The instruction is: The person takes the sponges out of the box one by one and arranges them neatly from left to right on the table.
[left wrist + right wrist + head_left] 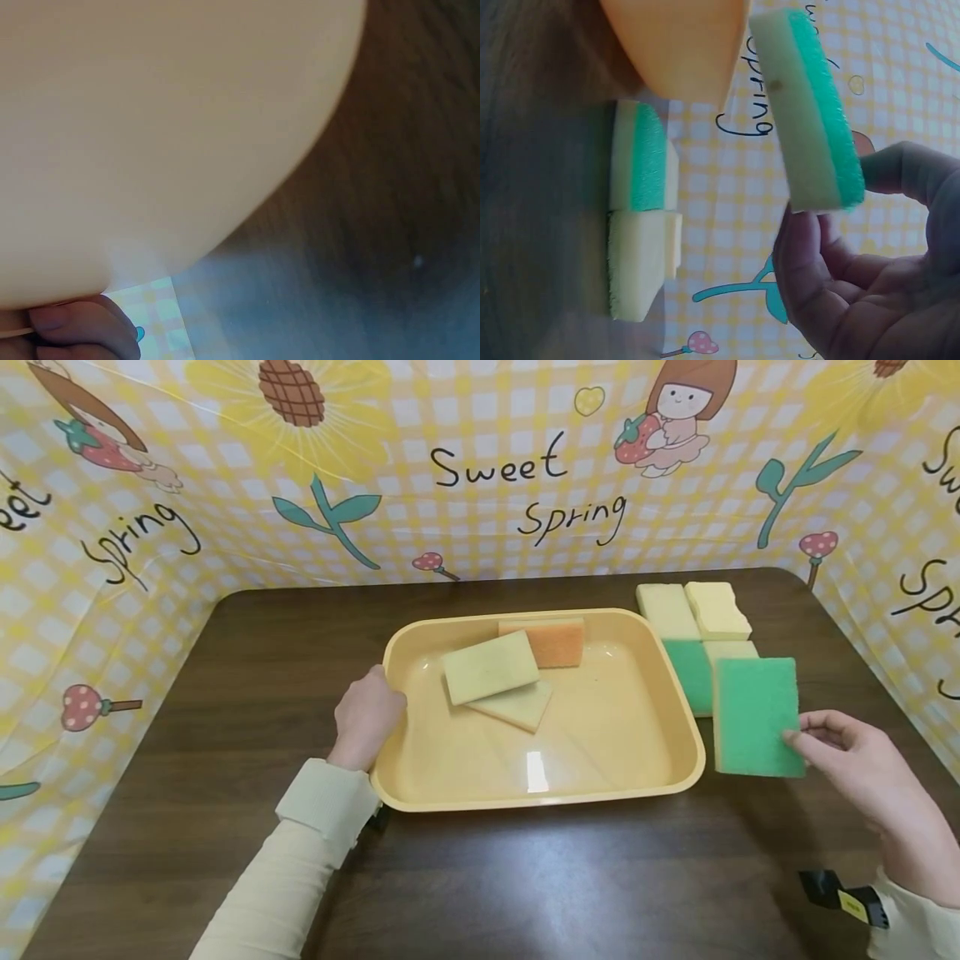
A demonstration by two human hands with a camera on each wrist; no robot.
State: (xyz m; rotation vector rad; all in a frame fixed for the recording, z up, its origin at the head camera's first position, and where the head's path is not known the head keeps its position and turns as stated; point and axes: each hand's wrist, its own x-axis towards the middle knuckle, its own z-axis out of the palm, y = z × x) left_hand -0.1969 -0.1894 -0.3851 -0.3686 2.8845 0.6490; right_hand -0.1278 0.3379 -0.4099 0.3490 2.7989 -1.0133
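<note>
In the head view my left hand (369, 714) grips the left rim of a pale orange plastic tray (600, 752); its curled fingers (86, 330) show at the rim in the left wrist view. Inside the tray lie two pale yellow sponges, one (491, 667) overlapping the other (517, 706), and an orange-faced sponge (558, 643) against the back wall. At the right, my right hand (862, 760) pinches a green-faced sponge (757, 717) by its right edge, thumb on the green side. The right wrist view shows this sponge (810, 112) held above the table.
Right of the tray sit several sponges: a pale one (669, 610), a wavy-edged yellow one (717, 610), a green-faced one (690, 672) and another pale one (731, 649) partly hidden by the held sponge. A patterned yellow cloth (495, 543) stands behind the dark wooden table (465, 885).
</note>
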